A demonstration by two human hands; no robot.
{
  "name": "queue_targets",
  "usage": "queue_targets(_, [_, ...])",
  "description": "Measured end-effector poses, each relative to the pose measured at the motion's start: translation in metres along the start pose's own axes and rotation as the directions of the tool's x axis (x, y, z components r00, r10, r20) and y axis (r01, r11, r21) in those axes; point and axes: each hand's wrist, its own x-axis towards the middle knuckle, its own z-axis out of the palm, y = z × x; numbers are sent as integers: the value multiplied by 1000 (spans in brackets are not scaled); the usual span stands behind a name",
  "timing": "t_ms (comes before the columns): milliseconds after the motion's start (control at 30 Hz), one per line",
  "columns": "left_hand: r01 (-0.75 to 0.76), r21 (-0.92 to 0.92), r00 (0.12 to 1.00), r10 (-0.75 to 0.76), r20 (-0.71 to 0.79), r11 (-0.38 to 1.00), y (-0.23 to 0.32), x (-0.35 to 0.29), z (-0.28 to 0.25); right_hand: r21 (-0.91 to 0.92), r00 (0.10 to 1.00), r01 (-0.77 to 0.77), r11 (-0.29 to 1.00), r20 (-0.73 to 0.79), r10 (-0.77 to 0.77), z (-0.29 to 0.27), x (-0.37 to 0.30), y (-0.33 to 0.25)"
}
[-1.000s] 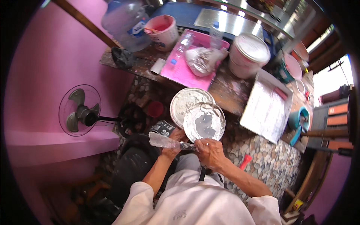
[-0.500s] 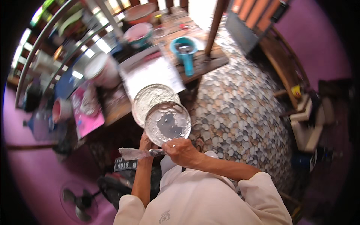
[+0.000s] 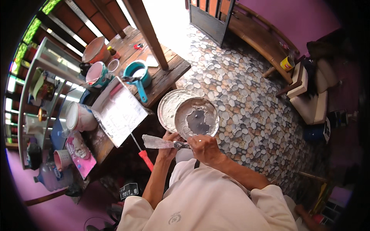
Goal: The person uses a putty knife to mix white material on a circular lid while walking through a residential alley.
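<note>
My right hand (image 3: 208, 149) is closed round the handle of a putty knife (image 3: 158, 142), its paste-coated blade pointing left. The same hand's fingers meet the near rim of a round, shallow-looking lid or tub (image 3: 212, 122), smeared with whitish paste around a grey patch. Behind and partly under it is a round bucket (image 3: 165, 109) with thick white paste at its top. My left hand (image 3: 168, 148) is raised below these two, its fingers partly hidden under them; it seems to support them, but its grip cannot be made out.
Left, a wooden table (image 3: 175, 63) carries a white tray (image 3: 122, 111), a turquoise dipper (image 3: 142, 79), a white pail (image 3: 81, 117) and several tubs. A red-handled tool (image 3: 145, 159) sticks out past the tray. A wooden post (image 3: 144, 30) stands at the table's corner. Pebble-patterned floor (image 3: 250, 107) lies right.
The view has swung, and both hands with the bucket and the lid or tub are now farther right, off the tray's edge. The red-handled tool has come into sight.
</note>
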Motion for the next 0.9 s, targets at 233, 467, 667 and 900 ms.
queue_targets(233, [75, 101, 997, -75, -8, 992, 2, 95, 75, -63, 994, -97, 993, 53, 100, -23, 44, 93])
queue_targets(467, [114, 62, 993, -112, -36, 991, 15, 222, 117, -79, 981, -169, 982, 82, 176, -58, 124, 196])
queue_targets(667, [142, 124, 987, -150, 61, 982, 45, 327, 175, -78, 982, -170, 982, 73, 176, -84, 197, 279])
queue_targets(900, [69, 87, 998, -69, 0, 994, 61, 443, 237, -18, 989, -147, 989, 21, 147, -104, 279, 390])
